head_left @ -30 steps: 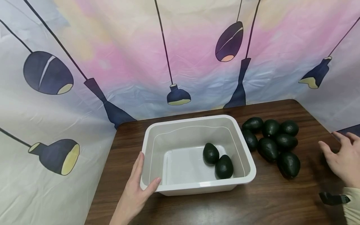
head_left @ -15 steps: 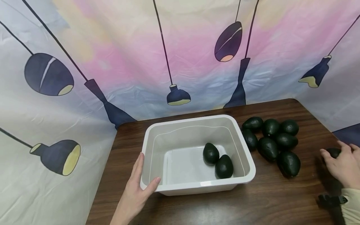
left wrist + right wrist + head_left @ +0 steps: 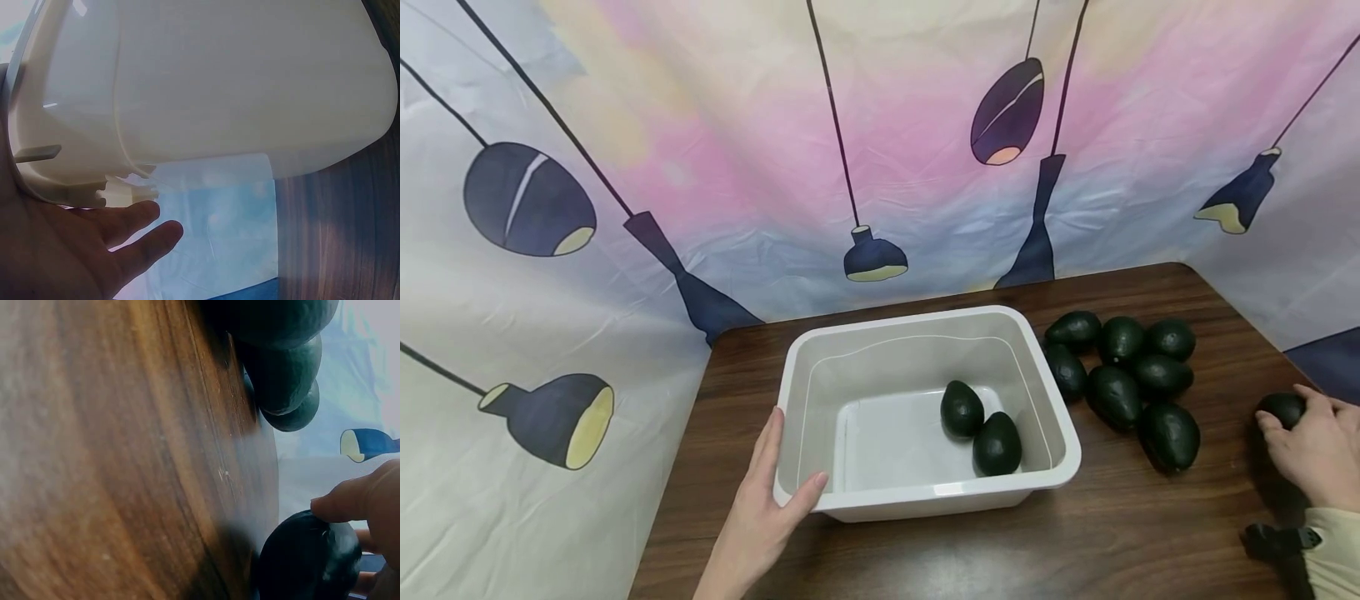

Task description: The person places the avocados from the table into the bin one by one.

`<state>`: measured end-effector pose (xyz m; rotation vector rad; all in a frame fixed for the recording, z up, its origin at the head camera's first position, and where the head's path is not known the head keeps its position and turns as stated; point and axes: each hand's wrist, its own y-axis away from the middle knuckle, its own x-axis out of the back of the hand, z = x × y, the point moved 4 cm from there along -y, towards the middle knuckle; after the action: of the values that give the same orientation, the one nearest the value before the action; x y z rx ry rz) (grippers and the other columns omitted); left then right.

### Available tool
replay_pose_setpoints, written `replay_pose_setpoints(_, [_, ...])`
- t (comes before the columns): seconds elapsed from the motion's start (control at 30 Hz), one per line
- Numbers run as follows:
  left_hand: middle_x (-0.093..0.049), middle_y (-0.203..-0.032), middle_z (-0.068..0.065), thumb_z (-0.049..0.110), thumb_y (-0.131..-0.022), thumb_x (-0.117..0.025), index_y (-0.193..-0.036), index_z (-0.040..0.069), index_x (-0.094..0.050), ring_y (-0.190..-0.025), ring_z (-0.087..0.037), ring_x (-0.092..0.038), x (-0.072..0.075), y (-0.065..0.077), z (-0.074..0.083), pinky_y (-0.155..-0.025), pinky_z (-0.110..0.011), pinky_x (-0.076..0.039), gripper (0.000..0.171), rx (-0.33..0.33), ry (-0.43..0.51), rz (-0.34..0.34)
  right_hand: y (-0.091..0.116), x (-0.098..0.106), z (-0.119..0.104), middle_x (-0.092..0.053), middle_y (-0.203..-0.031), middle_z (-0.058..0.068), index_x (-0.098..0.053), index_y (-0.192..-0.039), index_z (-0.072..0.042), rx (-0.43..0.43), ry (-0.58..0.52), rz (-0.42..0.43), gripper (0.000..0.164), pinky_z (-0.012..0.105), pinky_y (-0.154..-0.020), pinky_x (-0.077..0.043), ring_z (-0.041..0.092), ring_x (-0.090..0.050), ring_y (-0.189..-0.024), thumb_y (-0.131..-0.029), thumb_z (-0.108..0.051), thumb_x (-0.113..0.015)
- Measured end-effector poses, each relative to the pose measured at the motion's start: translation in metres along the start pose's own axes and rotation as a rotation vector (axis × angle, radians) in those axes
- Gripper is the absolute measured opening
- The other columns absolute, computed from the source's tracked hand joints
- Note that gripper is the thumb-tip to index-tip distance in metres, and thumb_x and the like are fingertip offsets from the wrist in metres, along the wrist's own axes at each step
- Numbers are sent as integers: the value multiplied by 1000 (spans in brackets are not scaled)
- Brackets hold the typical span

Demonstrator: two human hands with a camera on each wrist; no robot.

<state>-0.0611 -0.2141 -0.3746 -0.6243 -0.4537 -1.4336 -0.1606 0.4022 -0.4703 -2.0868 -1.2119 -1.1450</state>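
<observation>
My left hand [image 3: 750, 500] holds the near left corner of a white plastic tub [image 3: 917, 498], thumb over the front rim and fingers along the left side. In the left wrist view, two fingers [image 3: 147, 250] stretch below the tub's wall [image 3: 250, 94]. Inside the tub lie two dark green avocados [image 3: 962, 409], toward its right end. At the table's right edge my right hand [image 3: 1318, 450] grips a single avocado [image 3: 1279, 407]. The right wrist view shows the thumb on top of this avocado [image 3: 306, 559], with other fingers partly hidden behind it.
Several more avocados [image 3: 1115, 397] are grouped on the brown wooden table [image 3: 1037, 550], just right of the tub. A cloth printed with lamps [image 3: 880, 150] hangs behind the table and along its sides. A dark strap [image 3: 1277, 537] is at the right wrist.
My right hand has come down onto the lone avocado at the right edge and gripped it, and the avocado now shows more at the thumb side. The left hand and tub stay put.
</observation>
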Motion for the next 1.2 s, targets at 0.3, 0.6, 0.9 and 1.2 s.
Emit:
replay_pose_setpoints(0.3, [-11,-161,-5,35,-92,-68,-158,21,-8,-140,-32,-24,0,1,0,-104,-56,-31,90,11,2,-9,2,-2,1,-3,-144,44,-12,-150,8,34,42,4,62,70,-104,-10,58,-2,-135,-100,-8,-45])
replay_pose_setpoints(0.6, [-16,-160,-4,37,-92,-68,-158,23,-8,-137,-29,-30,0,-1,-1,-103,-55,-34,90,16,3,-10,2,-2,-2,-9,-140,46,-18,-149,8,42,54,38,61,71,-96,-16,62,-12,-127,-99,-9,-48])
replay_pose_setpoints(0.9, [-22,-158,-4,36,-93,-67,-157,25,-7,-135,-27,-34,1,0,0,-102,-53,-36,89,22,-15,-9,8,1,-12,-9,-142,45,-17,-149,9,70,59,42,61,71,-95,-17,60,-11,-128,-100,-10,-48])
replay_pose_setpoints(1.2, [-22,-158,-7,38,-93,-66,-157,26,-7,-136,-29,-32,0,1,-2,-103,-54,-35,89,37,-15,-10,16,8,-29,-10,-144,42,-19,-149,9,140,54,72,60,71,-90,-21,60,-14,-126,-101,-12,-49])
